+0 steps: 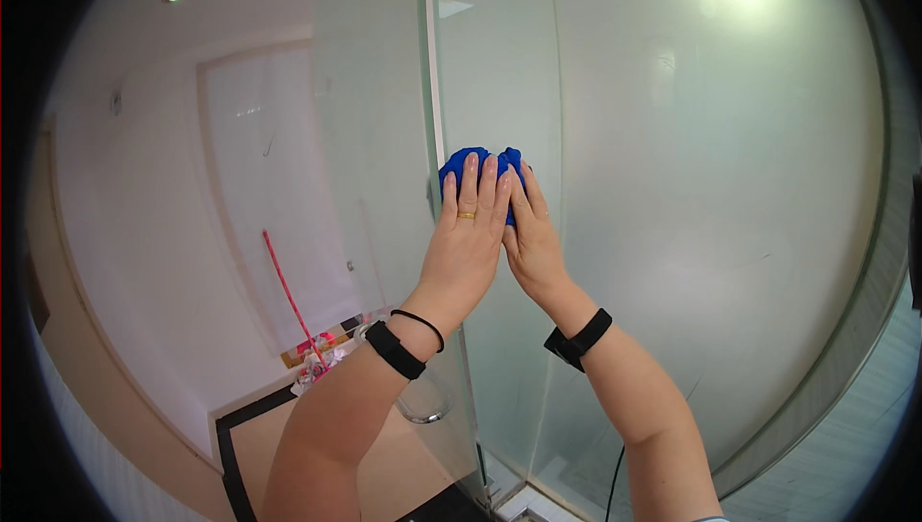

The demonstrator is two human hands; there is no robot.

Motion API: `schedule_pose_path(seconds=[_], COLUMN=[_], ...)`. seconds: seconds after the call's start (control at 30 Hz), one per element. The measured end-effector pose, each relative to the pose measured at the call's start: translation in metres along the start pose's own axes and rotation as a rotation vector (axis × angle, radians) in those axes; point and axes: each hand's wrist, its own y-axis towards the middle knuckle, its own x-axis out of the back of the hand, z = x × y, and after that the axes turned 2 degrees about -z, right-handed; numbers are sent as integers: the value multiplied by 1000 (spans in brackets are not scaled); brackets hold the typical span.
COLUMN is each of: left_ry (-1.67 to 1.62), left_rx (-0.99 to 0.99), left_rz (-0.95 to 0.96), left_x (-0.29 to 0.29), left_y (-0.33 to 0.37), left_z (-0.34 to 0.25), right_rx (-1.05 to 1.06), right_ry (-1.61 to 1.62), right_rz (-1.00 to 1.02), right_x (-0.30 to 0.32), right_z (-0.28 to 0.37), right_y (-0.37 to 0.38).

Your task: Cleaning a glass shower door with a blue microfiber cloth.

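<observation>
A bunched blue cloth (468, 163) is pressed against the greenish glass panel (499, 71), right beside its pale vertical edge strip. My left hand (471, 219) lies over the cloth with fingers pointing up, a gold ring on one of them. Close against it, my right hand (535, 239) holds the cloth's right side, its fingertips angled up and to the left. The two hands touch at the fingers and thumbs. Both hide much of the cloth. Black bands circle both wrists, and a thin black cord is also on the left one.
Left of the strip, clear glass shows a white wall, a red stick (288, 287) and a crumpled pink-and-white heap (317, 364) at its foot. A curved metal handle (427, 402) is on the glass below my left forearm. To the right stands a frosted panel (691, 215); a floor track (538, 503) runs below.
</observation>
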Motion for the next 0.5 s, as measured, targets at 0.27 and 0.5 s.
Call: schedule_pose_path(seconds=[0.27,0.5], left_ry=[-13,-79], left_rx=[6,-1], left_rz=[-6,-44], left_x=[-4,3], left_y=[1,1], left_z=[0,-3], right_rx=[34,51], right_ry=[-28,84], right_rz=[4,-87], right_x=[2,2], right_z=[1,-6], right_y=[-1,-6])
